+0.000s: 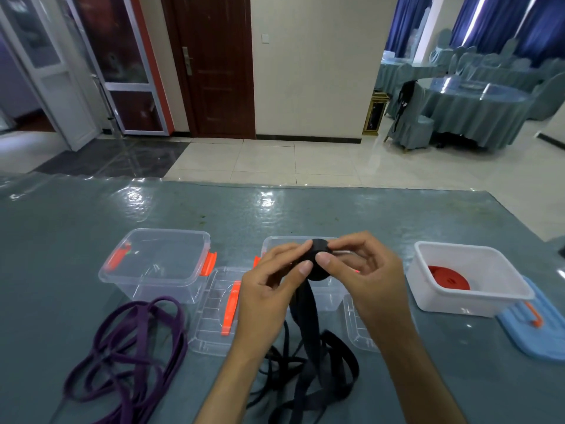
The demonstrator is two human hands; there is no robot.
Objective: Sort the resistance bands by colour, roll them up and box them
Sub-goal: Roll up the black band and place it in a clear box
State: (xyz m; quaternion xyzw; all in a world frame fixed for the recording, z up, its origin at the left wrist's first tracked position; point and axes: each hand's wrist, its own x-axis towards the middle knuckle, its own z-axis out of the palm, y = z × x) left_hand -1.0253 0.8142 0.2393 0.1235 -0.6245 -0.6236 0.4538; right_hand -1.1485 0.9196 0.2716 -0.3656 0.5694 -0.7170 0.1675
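Pinching a small black roll (318, 260) between them, the left hand (269, 289) and right hand (365, 275) hold it raised above the middle clear box (328, 296), thumbs and forefingers curled onto its sides. From the roll the black band (310, 328) hangs below the fingers to a loose tangle on the table (76, 215). Left of the fingers lie the purple bands (134, 350) before an open clear box (159, 263); right of them a red roll (448, 276) sits inside the white box (467, 278).

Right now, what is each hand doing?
Left hand: pinches the black resistance band roll.
Right hand: pinches the same roll from the other side.
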